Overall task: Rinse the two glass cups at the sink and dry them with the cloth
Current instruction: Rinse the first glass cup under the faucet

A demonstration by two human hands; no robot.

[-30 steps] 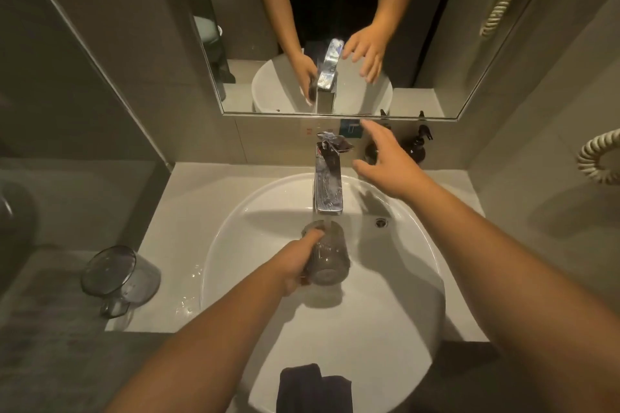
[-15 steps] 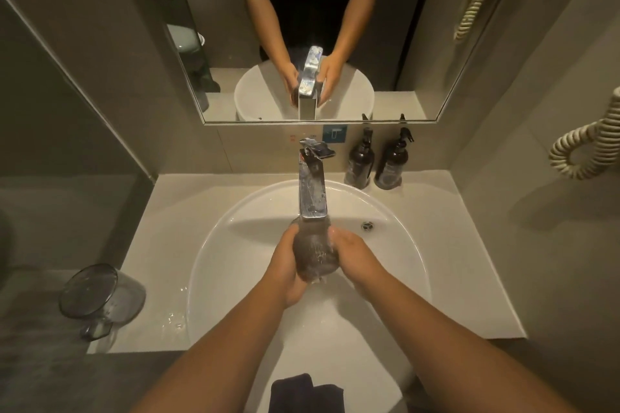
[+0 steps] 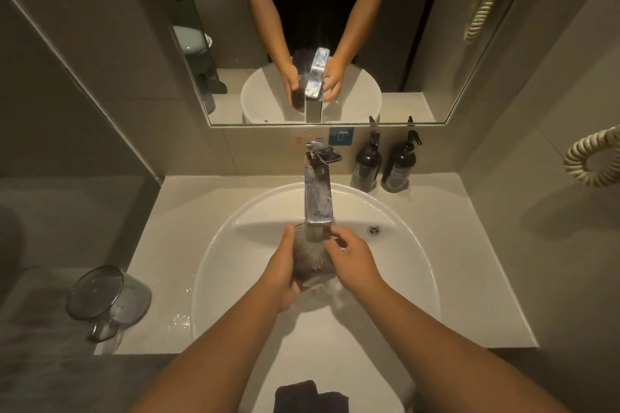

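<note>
While water is running from the tap (image 3: 318, 201), the left hand (image 3: 285, 270) is gripping a glass cup (image 3: 310, 256) over the sink (image 3: 235, 245), and the right hand (image 3: 352, 261) is curling loosely against its side. Rinsing is under way. Next probably comes swapping to the second cup (image 3: 107, 298), lying on the near-left counter (image 3: 208, 211), with the dark cloth (image 3: 310, 397) waiting on the near rim.

Cup (image 3: 310, 258) under tap (image 3: 318, 193), over sink (image 3: 416, 265), between both hands. Second cup (image 3: 109, 300) on desk (image 3: 188, 208) left of sink. Two bottles (image 3: 384, 163) behind sink, right of tap. Cloth (image 3: 310, 397) on sink's front rim.
</note>
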